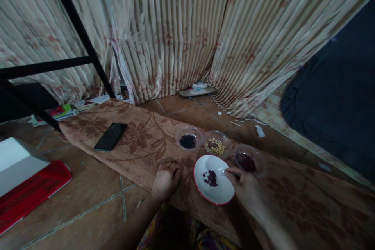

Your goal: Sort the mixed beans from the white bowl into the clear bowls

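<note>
A white bowl with a red rim (202, 194) stands on the cloth-covered bench, with a small heap of dark red beans (211, 178) inside. Over the bowl's right side, my right hand (240, 183) is closed in a pinch on a small, thin, shiny utensil (224, 173) whose kind is unclear. My left hand (166, 177) rests on the cloth left of the bowl, closed in a loose fist, with nothing visible in it. Behind the bowl sit three clear plastic bowls: one with black beans (187, 141), one with yellow beans (216, 147), one with dark red beans (246, 162).
A black phone (110, 136) lies on the patterned brown cloth (146, 144) to the left. A red and white box (32, 187) is on the tiled floor. Striped curtains (175, 35) hang behind, beside a black metal frame (79, 31). White scraps (259, 131) litter the floor.
</note>
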The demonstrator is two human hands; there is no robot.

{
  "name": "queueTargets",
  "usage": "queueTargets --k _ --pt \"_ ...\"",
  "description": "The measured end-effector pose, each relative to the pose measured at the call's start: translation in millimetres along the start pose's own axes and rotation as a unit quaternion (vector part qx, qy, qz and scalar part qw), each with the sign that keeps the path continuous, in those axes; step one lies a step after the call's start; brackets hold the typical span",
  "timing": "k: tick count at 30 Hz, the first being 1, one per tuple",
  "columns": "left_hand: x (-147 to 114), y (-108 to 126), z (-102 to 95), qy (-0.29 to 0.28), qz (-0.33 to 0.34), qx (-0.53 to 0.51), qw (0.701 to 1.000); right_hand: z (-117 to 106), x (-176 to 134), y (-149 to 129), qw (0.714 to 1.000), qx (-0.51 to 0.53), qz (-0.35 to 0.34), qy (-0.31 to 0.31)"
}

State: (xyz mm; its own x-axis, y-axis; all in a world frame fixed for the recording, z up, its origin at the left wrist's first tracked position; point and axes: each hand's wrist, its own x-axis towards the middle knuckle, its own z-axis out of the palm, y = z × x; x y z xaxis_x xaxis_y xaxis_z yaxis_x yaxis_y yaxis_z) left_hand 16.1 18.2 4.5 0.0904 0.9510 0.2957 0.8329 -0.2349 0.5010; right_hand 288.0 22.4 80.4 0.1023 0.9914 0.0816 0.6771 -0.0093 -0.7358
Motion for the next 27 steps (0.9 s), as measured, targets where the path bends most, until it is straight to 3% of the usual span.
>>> queueTargets --k 4,9,14,27 --pt "-0.4 1.5 -1.8 0.002 0.001 -0.001 1.0 2.8 21.2 -10.8 0.999 -0.028 -0.026 -0.03" --pt "-0.8 0.4 -1.4 -0.006 0.003 -0.005 1.0 8.9 13.8 -2.7 0.996 0.007 -0.06 -0.067" --pt "-0.9 -1.0 0.3 0.007 0.013 -0.007 1.0 8.3 3.0 12.5 0.994 0.086 0.015 -0.069" --pt "-1.4 -0.8 0.4 0.003 0.006 -0.01 1.0 30.2 -21.1 8.7 0.986 0.155 0.06 0.015"
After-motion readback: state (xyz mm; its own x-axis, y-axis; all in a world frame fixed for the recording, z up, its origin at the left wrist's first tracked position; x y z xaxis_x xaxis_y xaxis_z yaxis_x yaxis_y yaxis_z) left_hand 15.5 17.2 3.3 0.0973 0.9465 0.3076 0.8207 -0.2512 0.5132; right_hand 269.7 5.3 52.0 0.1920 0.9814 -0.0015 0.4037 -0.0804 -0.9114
